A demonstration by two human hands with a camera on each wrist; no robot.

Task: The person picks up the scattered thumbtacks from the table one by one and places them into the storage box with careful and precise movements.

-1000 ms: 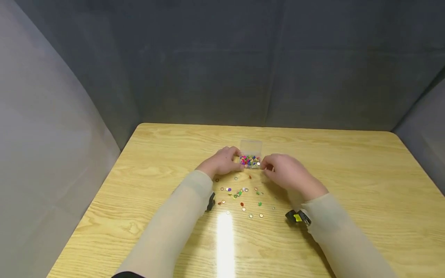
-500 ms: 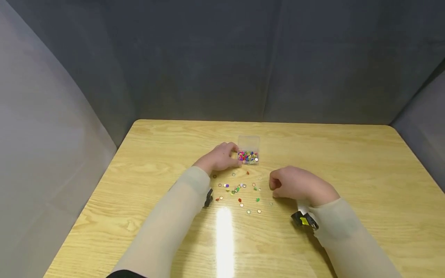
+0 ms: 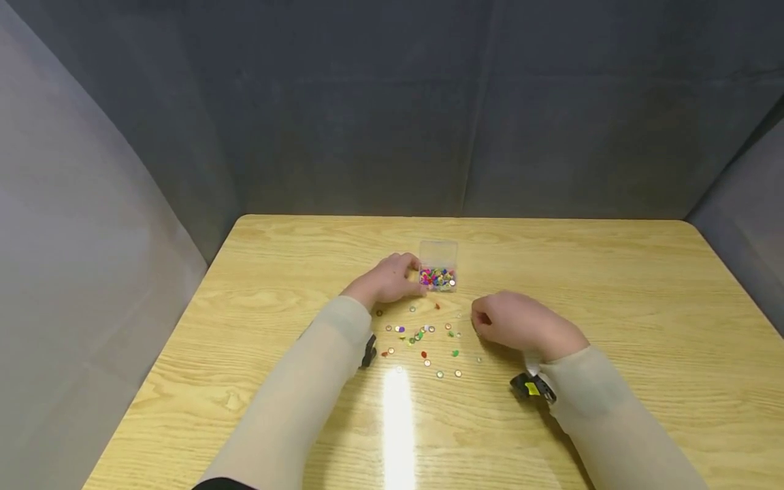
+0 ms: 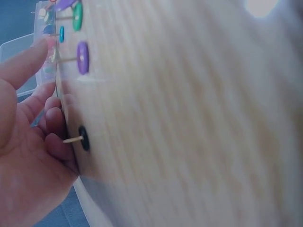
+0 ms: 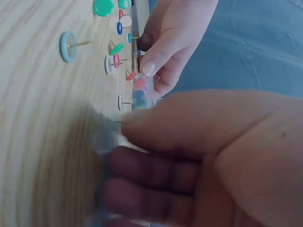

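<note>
The small clear box (image 3: 437,272) of coloured pushpins sits mid-table (image 3: 612,286), with loose pushpins (image 3: 422,340) scattered just in front of it, many lying point-up. As I judge it, you could prick a fingertip, or nudge the open box and spill more, if you reach in fast. Your left hand (image 3: 388,279) curls its grip against the box's left side, steadying it. Your right hand (image 3: 520,325) hovers beside the scatter, fingers curled inward; I cannot tell whether it pinches a pin
</note>
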